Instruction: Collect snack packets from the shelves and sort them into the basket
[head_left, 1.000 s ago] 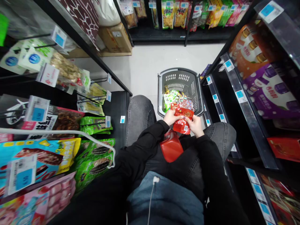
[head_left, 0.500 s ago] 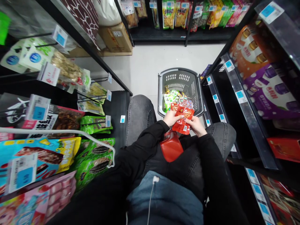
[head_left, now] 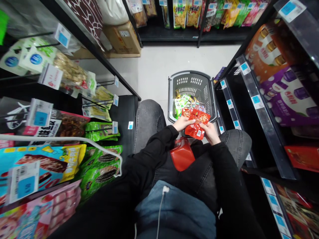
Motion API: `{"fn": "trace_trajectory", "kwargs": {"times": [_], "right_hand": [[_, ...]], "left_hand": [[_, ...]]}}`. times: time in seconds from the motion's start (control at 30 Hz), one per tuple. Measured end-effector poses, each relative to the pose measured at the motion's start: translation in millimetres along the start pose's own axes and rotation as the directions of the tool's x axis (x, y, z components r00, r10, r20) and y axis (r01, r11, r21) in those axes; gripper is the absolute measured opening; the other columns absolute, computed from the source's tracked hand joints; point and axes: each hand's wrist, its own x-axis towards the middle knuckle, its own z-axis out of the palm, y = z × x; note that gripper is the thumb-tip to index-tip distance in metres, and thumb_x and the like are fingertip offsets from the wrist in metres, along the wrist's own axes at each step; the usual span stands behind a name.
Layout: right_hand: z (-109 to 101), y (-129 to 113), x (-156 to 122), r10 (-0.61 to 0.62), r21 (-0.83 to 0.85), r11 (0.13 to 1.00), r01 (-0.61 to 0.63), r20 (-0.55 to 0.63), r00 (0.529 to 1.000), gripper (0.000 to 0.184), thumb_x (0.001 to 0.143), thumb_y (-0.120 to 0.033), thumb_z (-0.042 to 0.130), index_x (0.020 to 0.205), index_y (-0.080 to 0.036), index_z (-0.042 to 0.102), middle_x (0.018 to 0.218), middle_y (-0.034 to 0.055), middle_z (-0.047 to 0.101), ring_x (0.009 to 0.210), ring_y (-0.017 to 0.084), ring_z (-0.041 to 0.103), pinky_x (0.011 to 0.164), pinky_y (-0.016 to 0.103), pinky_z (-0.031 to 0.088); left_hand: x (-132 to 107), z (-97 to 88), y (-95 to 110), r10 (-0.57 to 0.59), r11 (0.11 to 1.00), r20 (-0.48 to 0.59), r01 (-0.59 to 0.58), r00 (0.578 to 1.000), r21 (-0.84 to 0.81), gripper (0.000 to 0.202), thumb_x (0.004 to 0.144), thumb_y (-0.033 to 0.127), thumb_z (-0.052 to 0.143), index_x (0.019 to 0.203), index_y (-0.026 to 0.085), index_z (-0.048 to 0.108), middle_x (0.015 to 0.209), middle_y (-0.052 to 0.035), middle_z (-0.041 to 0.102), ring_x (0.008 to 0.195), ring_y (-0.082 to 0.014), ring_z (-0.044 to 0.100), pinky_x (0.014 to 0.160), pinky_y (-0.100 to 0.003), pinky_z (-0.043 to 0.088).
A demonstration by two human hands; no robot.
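Note:
Both hands hold a red snack packet [head_left: 196,120] over the near rim of a grey shopping basket [head_left: 171,96]. My left hand [head_left: 182,123] pinches its left side, the thumb lying across the front. From the right, my right hand [head_left: 210,132] grips the packet with its thumb on the front; the other fingers are mostly hidden behind. Inside the basket lie several small packets, among them a green and white packet [head_left: 183,100]. On my lap, under the hands, rests a glossy red container [head_left: 182,156], whose kind I cannot make out.
Shelves hem me in on both sides. Hanging bags [head_left: 74,71] and green snack bags [head_left: 102,169] fill the left rack; purple boxes [head_left: 290,96] stand on the right. A cardboard box [head_left: 122,38] sits at the far left. A white cable [head_left: 99,145] crosses the left side.
The red packet has shifted slightly to the right and away from me, with my hands following. It is turned a little, and the container on my lap stays put.

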Motion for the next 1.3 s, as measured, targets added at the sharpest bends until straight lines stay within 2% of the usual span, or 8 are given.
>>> {"fn": "trace_trajectory", "kwargs": {"times": [0.1,0.2,0.37,0.53,0.7,0.9,1.13,1.3], "right_hand": [[5.0,-0.5,-2.8,-0.131,-0.279,0.958,0.064,-0.229,0.964,0.039,0.067,-0.053,0.06,0.071,-0.014,0.062,0.075,0.0083,0.068,0.07,0.022,0.061,0.068,0.035,0.048],[13.6,-3.0,-8.0,-0.287,-0.526,0.845,0.095,-0.296,0.911,0.04,0.077,-0.053,0.048,0.068,-0.015,0.061,0.067,0.0073,0.065,0.068,0.021,0.059,0.068,0.034,0.046],[21.0,-8.2,-11.0,-0.291,-0.341,0.91,0.236,-0.12,0.949,0.043,0.085,-0.049,0.035,0.084,-0.015,0.062,0.075,0.0066,0.065,0.066,0.016,0.059,0.067,0.03,0.047],[9.1,-6.9,-5.4,-0.404,-0.484,0.86,0.161,-0.452,0.795,0.036,0.066,-0.045,0.064,0.085,-0.015,0.055,0.075,0.0041,0.06,0.064,0.014,0.053,0.064,0.03,0.047],[9.2,-7.2,-6.0,-0.214,-0.171,0.967,0.19,-0.134,0.967,0.038,0.067,-0.047,0.064,0.089,-0.016,0.059,0.084,0.0062,0.066,0.072,0.017,0.06,0.069,0.032,0.05],[7.9,-10.9,-8.7,-0.22,-0.09,0.972,0.215,-0.056,0.974,0.038,0.066,-0.042,0.069,0.094,-0.016,0.064,0.095,0.0064,0.069,0.083,0.021,0.063,0.078,0.036,0.051],[5.2,-12.8,-10.9,-0.188,-0.185,0.961,0.205,0.104,0.977,0.039,0.065,-0.046,0.069,0.091,-0.017,0.066,0.095,0.0058,0.069,0.086,0.023,0.064,0.08,0.038,0.051],[9.5,-12.3,-8.9,-0.214,-0.17,0.962,0.212,0.007,0.977,0.038,0.065,-0.045,0.068,0.089,-0.016,0.066,0.096,0.006,0.069,0.088,0.023,0.064,0.08,0.037,0.051]], "left_hand": [[-6.1,8.3,3.2,0.204,0.972,-0.245,-0.166,0.948,0.167,0.042,0.073,0.038,0.063,0.105,0.012,0.06,0.097,-0.0091,0.06,0.088,-0.0179,0.056,0.08,-0.03,0.047],[-11.0,15.5,3.9,0.33,0.931,-0.124,-0.301,0.936,0.205,0.049,0.07,0.037,0.066,0.114,0.018,0.057,0.113,-0.0091,0.056,0.104,-0.0196,0.053,0.095,-0.033,0.041],[-2.7,17.5,-5.7,0.124,0.986,-0.138,-0.138,0.983,-0.096,0.05,0.068,0.046,0.065,0.1,0.009,0.061,0.099,-0.0102,0.063,0.096,-0.0228,0.057,0.09,-0.034,0.044],[4.7,19.9,-6.4,0.032,0.798,-0.105,-0.089,0.994,-0.596,0.049,0.059,0.046,0.072,0.089,0.01,0.058,0.088,-0.0077,0.065,0.08,-0.0182,0.061,0.079,-0.032,0.049],[0.4,20.8,6.0,0.041,0.651,-0.067,-0.077,0.997,-0.755,0.053,0.055,0.041,0.077,0.093,0.011,0.056,0.093,-0.0089,0.066,0.084,-0.0176,0.062,0.082,-0.031,0.048],[-1.1,11.0,7.8,0.003,0.748,-0.01,-0.008,1.0,-0.663,0.053,0.048,0.038,0.081,0.087,0.008,0.061,0.081,-0.007,0.067,0.075,-0.0165,0.063,0.078,-0.031,0.049],[-0.1,2.6,5.7,-0.043,0.845,-0.032,0.019,0.999,-0.534,0.047,0.046,0.042,0.08,0.074,0.007,0.065,0.072,-0.0056,0.067,0.064,-0.0142,0.06,0.069,-0.029,0.049],[-2.7,0.3,8.3,-0.021,0.959,-0.089,-0.005,0.996,-0.282,0.039,0.051,0.037,0.077,0.074,0.006,0.067,0.074,-0.007,0.068,0.067,-0.0167,0.06,0.068,-0.028,0.048]]}}
